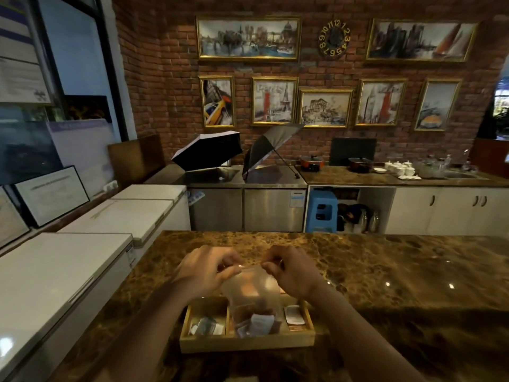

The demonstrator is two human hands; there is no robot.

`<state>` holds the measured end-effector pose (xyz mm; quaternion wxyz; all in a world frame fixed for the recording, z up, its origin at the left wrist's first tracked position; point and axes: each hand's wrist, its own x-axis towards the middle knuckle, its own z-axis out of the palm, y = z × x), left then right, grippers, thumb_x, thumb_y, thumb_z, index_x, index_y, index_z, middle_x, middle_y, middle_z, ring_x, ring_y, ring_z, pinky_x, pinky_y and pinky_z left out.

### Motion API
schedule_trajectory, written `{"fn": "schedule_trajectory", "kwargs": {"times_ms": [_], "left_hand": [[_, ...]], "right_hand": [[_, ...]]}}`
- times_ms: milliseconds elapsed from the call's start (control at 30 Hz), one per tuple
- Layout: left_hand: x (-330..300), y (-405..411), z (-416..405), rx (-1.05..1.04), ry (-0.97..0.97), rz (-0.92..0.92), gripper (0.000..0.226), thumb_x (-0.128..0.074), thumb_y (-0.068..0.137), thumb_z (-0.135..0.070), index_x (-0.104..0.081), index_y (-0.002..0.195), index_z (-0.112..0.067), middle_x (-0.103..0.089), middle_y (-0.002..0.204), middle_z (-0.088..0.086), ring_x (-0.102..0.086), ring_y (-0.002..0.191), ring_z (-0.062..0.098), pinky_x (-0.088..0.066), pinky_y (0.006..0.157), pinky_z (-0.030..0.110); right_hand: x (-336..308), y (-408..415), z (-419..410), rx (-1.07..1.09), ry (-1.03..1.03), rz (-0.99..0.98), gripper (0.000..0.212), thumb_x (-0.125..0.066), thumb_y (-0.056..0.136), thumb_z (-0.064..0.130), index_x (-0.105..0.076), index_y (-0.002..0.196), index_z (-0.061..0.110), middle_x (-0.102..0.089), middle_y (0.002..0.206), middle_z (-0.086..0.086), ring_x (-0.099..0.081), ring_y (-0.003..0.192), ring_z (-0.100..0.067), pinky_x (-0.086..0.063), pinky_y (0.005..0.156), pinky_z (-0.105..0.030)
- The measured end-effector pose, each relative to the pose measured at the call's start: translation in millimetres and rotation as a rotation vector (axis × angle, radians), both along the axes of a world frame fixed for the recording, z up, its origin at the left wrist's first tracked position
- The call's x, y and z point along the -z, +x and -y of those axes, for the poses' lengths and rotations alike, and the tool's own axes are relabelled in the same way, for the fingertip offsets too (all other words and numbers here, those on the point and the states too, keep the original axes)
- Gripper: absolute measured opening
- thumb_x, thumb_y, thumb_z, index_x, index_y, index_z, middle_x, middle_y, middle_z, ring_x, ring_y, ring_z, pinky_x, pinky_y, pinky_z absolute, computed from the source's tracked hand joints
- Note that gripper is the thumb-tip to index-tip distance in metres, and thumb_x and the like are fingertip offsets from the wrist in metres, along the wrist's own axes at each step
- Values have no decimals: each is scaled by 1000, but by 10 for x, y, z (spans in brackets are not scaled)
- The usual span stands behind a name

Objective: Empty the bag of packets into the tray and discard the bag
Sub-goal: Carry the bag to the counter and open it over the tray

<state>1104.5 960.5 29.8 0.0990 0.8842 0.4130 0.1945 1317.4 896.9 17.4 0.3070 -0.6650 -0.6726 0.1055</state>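
Observation:
A clear plastic bag [249, 288] hangs upright over a wooden tray [246, 344] on the brown marble counter. My left hand [205, 271] pinches the bag's top left corner and my right hand [292, 270] pinches its top right corner. White and brown packets [259, 322] sit at the bag's bottom, low over the tray's middle compartment. Loose packets [206, 326] lie in the left compartment. One white packet [294, 314] lies in the right compartment.
The marble counter [385, 285] stretches to the right and forward. White chest freezers [63, 271] line the left side. Behind stand steel cabinets with two open umbrellas [209, 150], a blue stool [322, 210] and a back counter with pots and white cups.

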Motion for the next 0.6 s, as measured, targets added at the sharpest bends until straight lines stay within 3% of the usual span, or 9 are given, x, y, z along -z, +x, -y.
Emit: {"fn": "schedule_trajectory", "kwargs": {"times_ms": [67, 167, 267, 333, 400, 467, 567, 600], "left_hand": [[-20, 52, -69, 52, -26, -27, 20, -67, 90, -44, -68, 110, -41, -70, 99, -21, -62, 90, -5, -51, 76, 20], [-16, 143, -141, 67, -33, -24, 12, -68, 90, -40, -70, 102, -43, -67, 90, -24, -61, 83, -6, -47, 69, 15], [-11, 245, -177, 49, -98, 56, 6, -68, 89, -41, -73, 90, -43, -68, 80, -25, -63, 77, -5, -49, 66, 19], [7, 324, -190, 32, -173, 129, 13, -69, 91, -33, -73, 81, -41, -72, 77, -23, -67, 75, -4, -56, 67, 22], [49, 402, -201, 1, -255, 218, 24, -69, 91, -21, -73, 75, -39, -75, 77, -17, -70, 71, -1, -57, 64, 21], [87, 458, -199, -53, -386, 331, 24, -68, 90, -14, -76, 75, -31, -76, 76, -7, -73, 65, 7, -57, 57, 21], [120, 503, -216, -89, -517, 409, 19, -67, 91, -12, -78, 79, -21, -78, 74, 0, -75, 65, 15, -61, 60, 29], [124, 515, -219, -89, -554, 422, 19, -66, 92, -11, -79, 81, -19, -78, 75, 1, -75, 67, 16, -62, 61, 29]], "right_hand": [[-16, 1, -46, -1, -5, -37, 8, -65, 96, 26, -73, 94, 29, -72, 89, 9, -65, 84, -9, -58, 83, -39], [-14, 24, -88, 11, -3, -95, 9, -65, 97, 23, -74, 98, 25, -72, 88, 9, -67, 84, -10, -59, 84, -39], [34, 85, -125, 74, 72, -122, 6, -69, 95, 22, -75, 98, 23, -73, 93, 10, -67, 88, -9, -59, 86, -38], [74, 91, -140, 174, 141, -190, 8, -73, 93, 25, -71, 100, 25, -71, 96, 11, -66, 90, -6, -60, 85, -35], [135, 53, -118, 351, 206, -305, 23, -76, 89, 30, -64, 109, 27, -66, 100, 10, -64, 92, -8, -59, 84, -32], [190, 2, -102, 457, 186, -473, 26, -78, 87, 31, -58, 103, 25, -65, 96, 5, -65, 91, -14, -59, 82, -34], [201, -47, -135, 316, -19, -821, 15, -72, 93, 22, -66, 100, 10, -72, 96, -14, -72, 84, -27, -63, 77, -47], [184, -70, -141, 255, -87, -897, 16, -68, 95, 19, -68, 104, 4, -73, 100, -20, -72, 82, -28, -63, 74, -46]]}}
